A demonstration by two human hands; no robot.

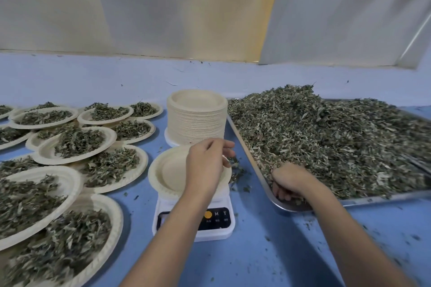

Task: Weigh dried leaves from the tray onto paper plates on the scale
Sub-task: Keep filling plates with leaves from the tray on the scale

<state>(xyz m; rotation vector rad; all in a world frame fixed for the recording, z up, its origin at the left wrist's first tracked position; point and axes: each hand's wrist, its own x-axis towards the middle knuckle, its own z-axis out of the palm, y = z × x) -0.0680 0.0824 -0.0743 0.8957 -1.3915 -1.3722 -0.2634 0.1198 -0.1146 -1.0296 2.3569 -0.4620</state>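
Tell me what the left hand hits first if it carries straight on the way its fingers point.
The left hand points right, toward the tray. Probably the tray's left rim first; if the hand rides above it, the dried leaves heaped inside. Height is unclear.

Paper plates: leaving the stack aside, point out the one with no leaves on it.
The plate on the scale, under the left hand: it is bare. The filled plates spread out beside it all carry heaps of dried leaves.
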